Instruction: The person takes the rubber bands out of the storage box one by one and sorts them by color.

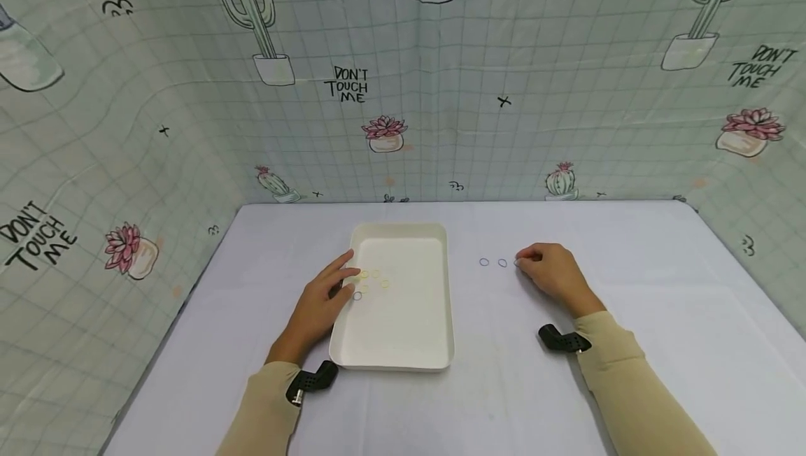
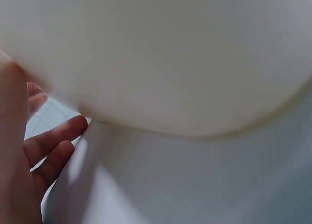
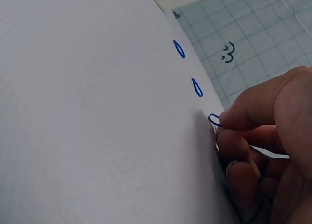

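The right hand [image 1: 554,273] pinched a blue ring [image 3: 213,120], its loop jutting from between thumb and finger; two more rings [image 3: 197,87] lay near it on the table [image 1: 504,386]; the left hand [image 1: 320,302], loosely spread and gripping nothing, rested at the left rim of the tray [image 1: 403,333].

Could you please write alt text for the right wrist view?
A right hand pinches a small blue ring at a white-covered table, where two more blue rings lie spaced apart. Grid-patterned fabric shows behind.
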Demonstrator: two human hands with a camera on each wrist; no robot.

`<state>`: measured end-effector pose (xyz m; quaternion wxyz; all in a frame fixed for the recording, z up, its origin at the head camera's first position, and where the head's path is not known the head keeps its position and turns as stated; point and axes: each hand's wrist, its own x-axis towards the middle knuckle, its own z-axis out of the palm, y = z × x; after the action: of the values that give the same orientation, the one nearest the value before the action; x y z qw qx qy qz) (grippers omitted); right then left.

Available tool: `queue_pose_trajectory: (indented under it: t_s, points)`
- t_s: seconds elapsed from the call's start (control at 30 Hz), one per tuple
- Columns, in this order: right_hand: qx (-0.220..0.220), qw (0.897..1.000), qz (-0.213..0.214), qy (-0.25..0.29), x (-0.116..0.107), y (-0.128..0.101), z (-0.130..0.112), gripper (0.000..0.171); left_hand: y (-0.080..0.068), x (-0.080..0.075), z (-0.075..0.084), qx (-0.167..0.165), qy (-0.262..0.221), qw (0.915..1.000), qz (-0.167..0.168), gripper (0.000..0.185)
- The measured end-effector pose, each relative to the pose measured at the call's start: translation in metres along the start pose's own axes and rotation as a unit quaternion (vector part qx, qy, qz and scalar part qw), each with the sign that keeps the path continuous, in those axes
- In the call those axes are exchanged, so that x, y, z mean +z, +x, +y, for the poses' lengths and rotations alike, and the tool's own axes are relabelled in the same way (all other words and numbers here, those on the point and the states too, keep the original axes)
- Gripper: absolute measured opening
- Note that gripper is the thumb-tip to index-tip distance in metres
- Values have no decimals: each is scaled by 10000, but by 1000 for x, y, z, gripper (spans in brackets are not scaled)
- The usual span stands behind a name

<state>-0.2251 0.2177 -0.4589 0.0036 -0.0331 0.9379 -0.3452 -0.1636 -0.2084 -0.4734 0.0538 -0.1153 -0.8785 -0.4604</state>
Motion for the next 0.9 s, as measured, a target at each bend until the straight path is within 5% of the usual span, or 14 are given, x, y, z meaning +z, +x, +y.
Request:
queue_pose_trajectory:
  t_s: [0.9]
  points:
    - [156,9998,-83,-26,-7,-1,1,28,3,-2,1,50,-23,9999,-104,34]
